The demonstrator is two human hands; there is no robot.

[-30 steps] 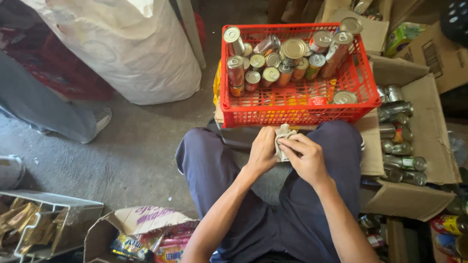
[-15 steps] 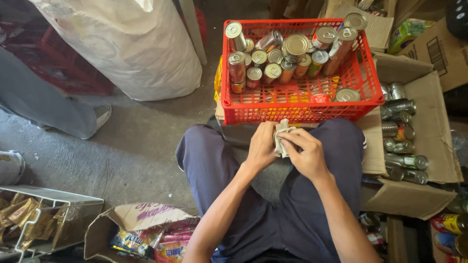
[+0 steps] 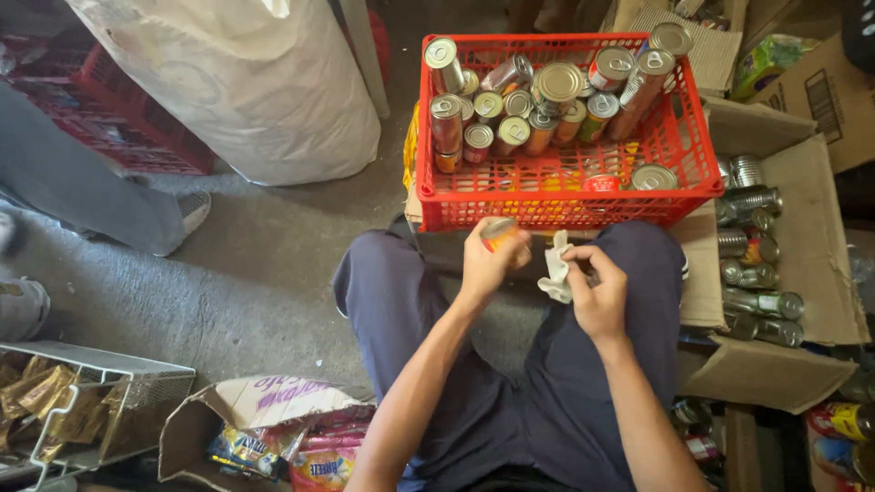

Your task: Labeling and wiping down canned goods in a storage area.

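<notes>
Left hand [image 3: 485, 264] wraps a small can [image 3: 502, 235], right hand [image 3: 597, 290] pinches a white cloth [image 3: 556, 271], hands apart, just below the red crate [image 3: 556, 211].

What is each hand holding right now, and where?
Left hand grips a small can around its side. Right hand pinches a crumpled white cloth near its middle.

A large white sack [image 3: 246, 82] stands at the upper left, with dark red crates [image 3: 100, 118] behind it. Another person's grey trouser leg and shoe [image 3: 109, 200] rest on the concrete floor [image 3: 264, 282]. At the lower left sits a white wire basket [image 3: 128, 392] of gold snack packets, beside an open carton of colourful wrapped packets [image 3: 273, 437]. A green packet [image 3: 766, 59] lies at the upper right on stacked cardboard.
</notes>
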